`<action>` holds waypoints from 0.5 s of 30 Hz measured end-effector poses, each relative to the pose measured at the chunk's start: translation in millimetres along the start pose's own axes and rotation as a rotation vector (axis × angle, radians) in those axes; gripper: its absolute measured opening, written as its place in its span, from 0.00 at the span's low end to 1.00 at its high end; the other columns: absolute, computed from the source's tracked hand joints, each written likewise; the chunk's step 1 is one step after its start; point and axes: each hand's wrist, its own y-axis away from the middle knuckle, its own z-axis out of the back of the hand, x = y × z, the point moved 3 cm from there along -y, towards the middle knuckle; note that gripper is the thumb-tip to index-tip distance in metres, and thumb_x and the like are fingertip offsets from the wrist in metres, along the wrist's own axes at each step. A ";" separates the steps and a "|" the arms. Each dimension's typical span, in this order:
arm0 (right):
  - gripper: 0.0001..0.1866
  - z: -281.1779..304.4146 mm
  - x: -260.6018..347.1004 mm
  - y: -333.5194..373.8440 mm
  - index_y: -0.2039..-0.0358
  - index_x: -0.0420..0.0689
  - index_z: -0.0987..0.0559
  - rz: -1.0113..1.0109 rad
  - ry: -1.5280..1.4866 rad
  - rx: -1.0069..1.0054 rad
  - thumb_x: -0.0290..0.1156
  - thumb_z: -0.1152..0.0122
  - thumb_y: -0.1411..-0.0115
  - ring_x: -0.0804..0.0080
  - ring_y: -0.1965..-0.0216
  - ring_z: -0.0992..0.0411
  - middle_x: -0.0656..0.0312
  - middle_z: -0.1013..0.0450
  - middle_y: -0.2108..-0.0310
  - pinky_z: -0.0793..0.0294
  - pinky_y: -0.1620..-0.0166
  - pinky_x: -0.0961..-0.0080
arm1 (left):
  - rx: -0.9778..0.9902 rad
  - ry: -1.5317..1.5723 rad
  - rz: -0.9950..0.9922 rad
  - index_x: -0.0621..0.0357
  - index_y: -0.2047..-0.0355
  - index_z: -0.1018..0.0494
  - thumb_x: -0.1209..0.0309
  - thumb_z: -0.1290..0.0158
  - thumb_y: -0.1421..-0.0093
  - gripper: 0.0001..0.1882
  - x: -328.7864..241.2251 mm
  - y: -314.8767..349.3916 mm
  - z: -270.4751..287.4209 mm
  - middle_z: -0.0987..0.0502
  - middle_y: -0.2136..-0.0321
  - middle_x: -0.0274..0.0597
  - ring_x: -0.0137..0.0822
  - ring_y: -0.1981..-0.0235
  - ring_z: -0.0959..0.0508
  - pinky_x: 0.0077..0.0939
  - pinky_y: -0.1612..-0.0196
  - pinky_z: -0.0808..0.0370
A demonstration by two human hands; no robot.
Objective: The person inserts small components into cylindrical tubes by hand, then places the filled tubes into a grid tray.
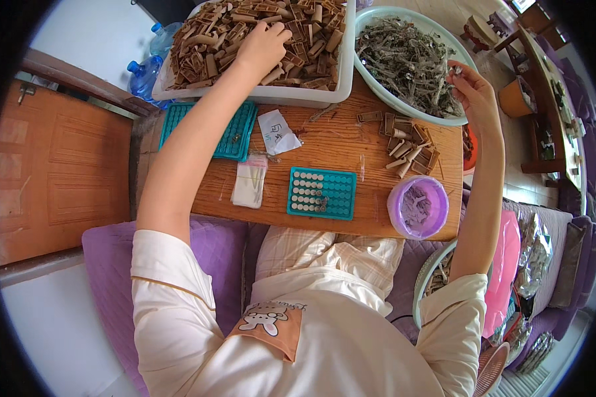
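My left hand (265,47) reaches into a white bin (298,98) heaped with brown channel-shaped pieces (208,41). Its fingers are bent down among them, and whatever they grip is hidden. At the right rim of a pale green basin (404,114), my right hand (471,89) pinches a small greyish piece (455,70) between its fingertips. That basin holds a tangle of thin grey metallic-looking parts (407,63). In front of me a teal tray (338,192) has round pale discs filling its left columns, with a few small metallic bits on them.
Loose brown pieces (404,149) lie on the wooden table (278,221) beside a purple tub (396,215) of grey bits. Stacked teal trays (179,119), a handwritten paper slip (278,131) and banded clear bags (248,188) sit at left. Another basin (422,281) stands by my right side.
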 end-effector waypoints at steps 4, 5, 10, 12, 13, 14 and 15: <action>0.09 -3.4 16.7 13.2 0.65 0.41 0.27 0.123 0.283 -0.096 0.29 0.51 0.45 0.87 0.73 0.38 0.69 0.33 0.75 0.40 0.71 0.92 | -0.090 0.156 -0.065 0.50 0.77 0.25 0.70 0.49 0.58 0.06 20.5 -2.7 5.5 0.31 0.70 0.29 0.29 0.60 0.33 0.25 0.62 0.35; 0.09 -7.0 20.2 18.9 0.67 0.41 0.26 0.159 0.351 -0.132 0.31 0.50 0.46 0.87 0.74 0.40 0.70 0.33 0.75 0.42 0.72 0.93 | -0.111 0.354 -0.036 0.50 0.78 0.26 0.70 0.50 0.58 0.06 25.5 -2.0 7.2 0.31 0.70 0.30 0.30 0.61 0.33 0.27 0.61 0.34; 0.07 -39.9 29.2 56.3 0.72 0.41 0.29 0.281 0.042 -0.072 0.31 0.50 0.46 0.86 0.78 0.38 0.67 0.31 0.74 0.41 0.77 0.92 | -0.154 0.861 0.198 0.59 0.79 0.36 0.68 0.53 0.53 0.07 29.1 10.5 22.2 0.29 0.78 0.41 0.43 0.73 0.27 0.35 0.71 0.31; 0.06 -52.4 30.5 71.0 0.74 0.40 0.30 0.235 -0.104 -0.027 0.30 0.51 0.46 0.85 0.80 0.37 0.66 0.31 0.74 0.41 0.78 0.92 | -0.135 0.949 0.273 0.59 0.77 0.36 0.68 0.52 0.53 0.07 23.3 13.4 14.5 0.28 0.76 0.42 0.41 0.72 0.27 0.33 0.69 0.31; 0.05 -56.6 26.9 76.0 0.75 0.40 0.31 0.205 -0.169 -0.014 0.29 0.51 0.46 0.84 0.81 0.37 0.64 0.30 0.73 0.40 0.78 0.91 | -0.112 1.036 0.347 0.59 0.76 0.35 0.68 0.50 0.52 0.08 21.6 15.3 11.1 0.28 0.75 0.42 0.39 0.71 0.26 0.31 0.68 0.31; 0.05 -61.5 23.8 80.9 0.76 0.40 0.32 0.174 -0.234 -0.001 0.27 0.51 0.47 0.84 0.82 0.36 0.62 0.30 0.72 0.40 0.79 0.91 | -0.113 1.036 0.347 0.59 0.76 0.35 0.68 0.50 0.52 0.08 18.1 17.4 10.0 0.28 0.75 0.42 0.39 0.71 0.26 0.31 0.68 0.31; 0.05 -67.9 23.3 86.4 0.76 0.40 0.32 0.176 -0.234 -0.001 0.27 0.51 0.47 0.84 0.82 0.36 0.62 0.30 0.72 0.40 0.79 0.91 | -0.155 1.088 0.362 0.57 0.72 0.34 0.68 0.49 0.51 0.08 15.1 20.3 9.7 0.27 0.74 0.41 0.36 0.71 0.26 0.29 0.68 0.30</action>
